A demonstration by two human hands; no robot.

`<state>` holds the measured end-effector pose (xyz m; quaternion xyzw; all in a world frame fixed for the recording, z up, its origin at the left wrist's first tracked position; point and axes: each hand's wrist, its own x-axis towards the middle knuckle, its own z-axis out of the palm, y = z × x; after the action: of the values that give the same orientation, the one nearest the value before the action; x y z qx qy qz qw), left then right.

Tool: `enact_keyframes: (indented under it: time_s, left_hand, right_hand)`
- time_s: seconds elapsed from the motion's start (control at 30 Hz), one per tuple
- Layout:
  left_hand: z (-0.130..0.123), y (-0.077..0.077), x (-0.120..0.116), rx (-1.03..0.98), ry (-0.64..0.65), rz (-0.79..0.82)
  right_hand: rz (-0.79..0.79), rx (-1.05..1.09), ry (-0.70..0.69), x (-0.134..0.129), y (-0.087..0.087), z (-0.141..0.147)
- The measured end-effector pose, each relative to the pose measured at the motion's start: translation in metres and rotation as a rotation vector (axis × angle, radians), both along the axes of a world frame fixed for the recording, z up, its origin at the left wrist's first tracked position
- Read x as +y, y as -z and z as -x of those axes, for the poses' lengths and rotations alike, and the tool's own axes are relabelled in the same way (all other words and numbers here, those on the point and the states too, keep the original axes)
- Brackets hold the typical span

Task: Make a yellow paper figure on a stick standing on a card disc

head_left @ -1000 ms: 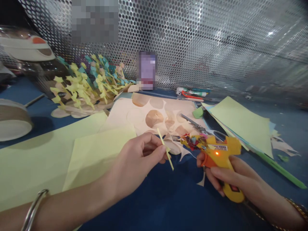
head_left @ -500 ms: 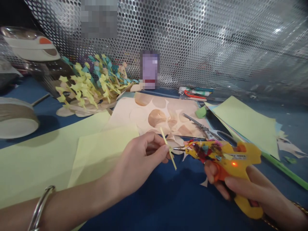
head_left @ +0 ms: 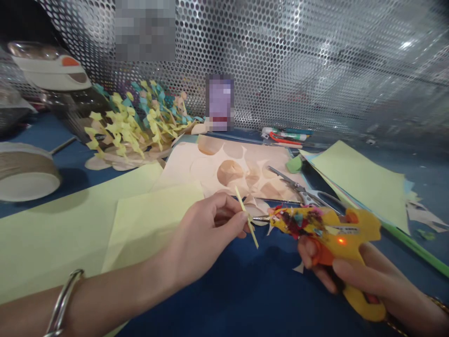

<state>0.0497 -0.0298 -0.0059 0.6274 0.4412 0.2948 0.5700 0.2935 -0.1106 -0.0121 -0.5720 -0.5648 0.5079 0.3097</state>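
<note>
Between thumb and fingers, my left hand (head_left: 213, 229) pinches a thin pale-yellow paper strip (head_left: 254, 236), which slants down to the right. My right hand (head_left: 365, 267) is wrapped round the handle of a yellow hot glue gun (head_left: 336, 222) with an orange trigger and a lit orange light. Colourful scraps cling to the gun's front. Its metal nozzle (head_left: 261, 218) points left and meets or nearly meets the strip beside my left fingertips; exact contact is hard to see.
Yellow paper sheets (head_left: 80, 220) lie under my left arm. Behind my hands are pink paper with cut-out circles (head_left: 203, 171), scissors (head_left: 298, 187) and markers (head_left: 284, 135). Star-shaped paper pieces on strips (head_left: 122, 124) stand at back left. A tape roll (head_left: 28, 173) sits left, stacked paper (head_left: 361, 180) right.
Both hands keep almost the same pose, with the strip and glue gun held as before. The whole view has shifted very slightly.
</note>
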Motion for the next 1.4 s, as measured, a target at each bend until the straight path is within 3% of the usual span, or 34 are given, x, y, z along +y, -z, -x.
enact_keyframes:
  time_s: [0.1,0.23,0.6,0.8,1.17,1.4]
  left_hand:
    - [0.001,0.0,0.0,0.006,0.006,0.001]
    - [0.002,0.001,0.0,0.011,0.01,-0.004]
    - [0.0,0.003,0.001,0.01,0.019,-0.01]
    - [0.001,0.004,0.001,0.005,0.014,-0.012]
    - [0.002,0.005,0.001,0.015,0.016,-0.019]
    - [0.003,0.003,-0.001,0.003,0.023,-0.017]
  right_hand:
    - [0.068,0.078,-0.054,0.0,0.0,-0.003]
    - [0.038,0.107,-0.091,0.0,0.003,-0.005]
    - [0.106,-0.035,0.085,-0.004,-0.002,0.011]
    - [0.098,-0.133,0.019,-0.003,0.002,0.008]
    - [0.033,-0.212,0.024,-0.001,0.003,0.01]
    - [0.117,-0.22,-0.006,-0.003,-0.001,0.01]
